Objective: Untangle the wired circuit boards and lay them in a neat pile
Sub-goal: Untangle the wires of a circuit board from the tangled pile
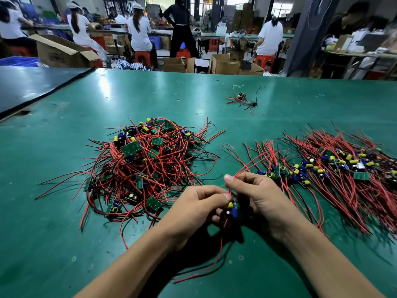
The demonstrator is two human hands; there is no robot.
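Head view looks down on a green tabletop (64,244) where both hands meet just in front of the tangled heap (148,166), a little to its right. The left hand (199,203) has its fingers (217,195) curled round one held board (233,209), whose yellow and blue capacitors show between the two hands. The right hand (257,198) pinches the red wires (253,164) of this board close to where they leave it. Some of them rise in an arc away from the heap, and others hang down under the hands to the tabletop.

To the right of the heap lies the neat pile (335,168), with its boards in a row and the wires fanned out to both sides. Behind the heap, well apart from it, a small stray bundle (241,100) lies alone.

I judge that the step in hand is straightening the wires of one board that looks free of the heap. The task seems about half done, because the heap holds many boards. The next move calls for drawing the wires straight and parallel, and then laying the board on the near edge of the neat pile in the same direction as its neighbours. The hanging wires must not catch loose ends from the heap.
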